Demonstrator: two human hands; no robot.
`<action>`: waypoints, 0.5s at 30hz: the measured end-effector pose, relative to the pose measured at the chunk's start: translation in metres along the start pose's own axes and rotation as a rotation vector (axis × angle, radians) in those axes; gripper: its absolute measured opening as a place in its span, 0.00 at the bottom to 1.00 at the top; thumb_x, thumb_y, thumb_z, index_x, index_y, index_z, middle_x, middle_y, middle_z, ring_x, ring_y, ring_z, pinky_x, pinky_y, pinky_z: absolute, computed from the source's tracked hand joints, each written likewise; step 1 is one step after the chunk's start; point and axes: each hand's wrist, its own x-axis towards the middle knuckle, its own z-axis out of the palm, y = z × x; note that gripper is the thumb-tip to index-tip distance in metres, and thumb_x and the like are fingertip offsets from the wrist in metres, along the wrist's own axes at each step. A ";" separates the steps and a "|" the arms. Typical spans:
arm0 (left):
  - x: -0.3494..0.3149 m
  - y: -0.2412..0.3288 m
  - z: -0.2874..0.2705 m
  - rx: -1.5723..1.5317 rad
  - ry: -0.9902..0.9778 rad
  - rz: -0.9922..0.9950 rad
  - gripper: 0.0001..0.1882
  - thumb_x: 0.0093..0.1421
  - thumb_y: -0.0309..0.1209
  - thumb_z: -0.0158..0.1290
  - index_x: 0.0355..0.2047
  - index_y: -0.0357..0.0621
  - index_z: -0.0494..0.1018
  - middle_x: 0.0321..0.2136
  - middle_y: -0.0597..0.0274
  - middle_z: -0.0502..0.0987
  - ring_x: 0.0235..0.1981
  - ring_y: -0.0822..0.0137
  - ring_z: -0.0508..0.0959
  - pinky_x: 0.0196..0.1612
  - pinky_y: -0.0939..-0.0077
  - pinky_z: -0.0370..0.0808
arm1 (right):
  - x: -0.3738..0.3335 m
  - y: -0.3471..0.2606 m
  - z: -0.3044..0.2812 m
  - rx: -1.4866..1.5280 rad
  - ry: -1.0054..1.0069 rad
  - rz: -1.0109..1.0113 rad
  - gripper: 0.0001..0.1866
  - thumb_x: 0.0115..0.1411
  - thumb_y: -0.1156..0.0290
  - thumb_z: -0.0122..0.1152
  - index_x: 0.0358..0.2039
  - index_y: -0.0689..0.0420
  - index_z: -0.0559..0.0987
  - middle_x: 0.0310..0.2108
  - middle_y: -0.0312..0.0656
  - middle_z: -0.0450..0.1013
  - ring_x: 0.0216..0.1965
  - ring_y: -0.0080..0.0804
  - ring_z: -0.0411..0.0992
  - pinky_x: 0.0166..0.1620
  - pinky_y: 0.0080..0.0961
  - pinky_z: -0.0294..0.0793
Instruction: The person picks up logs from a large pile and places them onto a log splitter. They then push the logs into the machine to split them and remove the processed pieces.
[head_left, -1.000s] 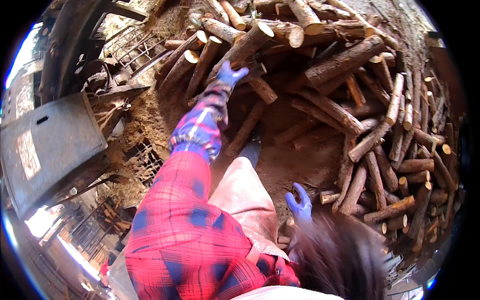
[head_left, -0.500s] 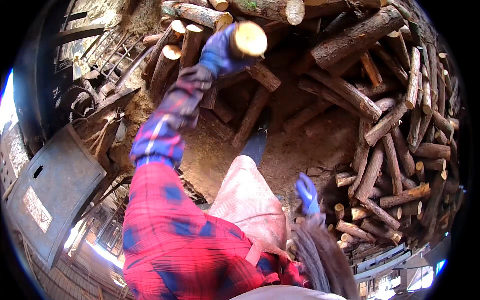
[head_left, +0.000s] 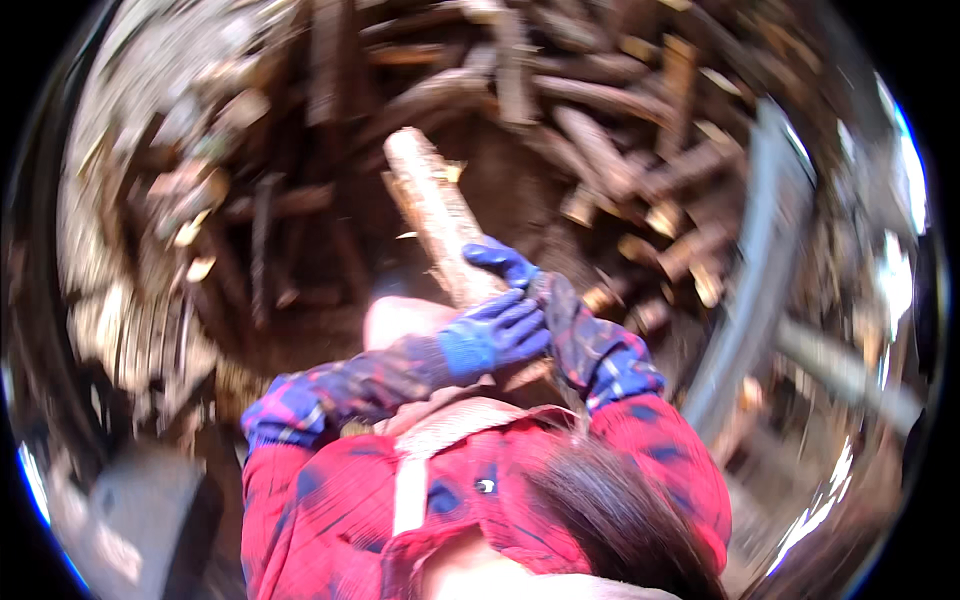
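Observation:
A short log (head_left: 437, 205) with rough, partly peeled bark slants away from my body, its pale cut end pointing forward. My left hand (head_left: 497, 335), in a blue-purple glove, lies across the log's near part with its fingers bent over it. Just ahead of it, my right hand (head_left: 505, 263), gloved alike, grips the log's right side with its fingers curled on the bark. The log's near end shows partly below my left hand, close to my apron.
Piled logs (head_left: 600, 150) fill the far side and the right. A long grey metal beam (head_left: 745, 270) runs along the right, slightly blurred. At the lower left stands a grey metal panel (head_left: 150, 515). Bare earth (head_left: 510, 180) lies beyond the log.
My left hand has come in from the far left with the log to the front of my body. My right hand, empty before, now grips it. The view has turned to the right.

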 end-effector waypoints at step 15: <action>0.134 0.111 0.082 -0.362 -0.147 -0.595 0.34 0.53 0.40 0.62 0.58 0.40 0.67 0.55 0.47 0.70 0.60 0.51 0.68 0.63 0.62 0.63 | -0.628 -0.147 -0.232 -1.140 1.312 -0.993 0.53 0.41 0.64 0.81 0.64 0.57 0.58 0.54 0.47 0.67 0.52 0.36 0.68 0.56 0.33 0.70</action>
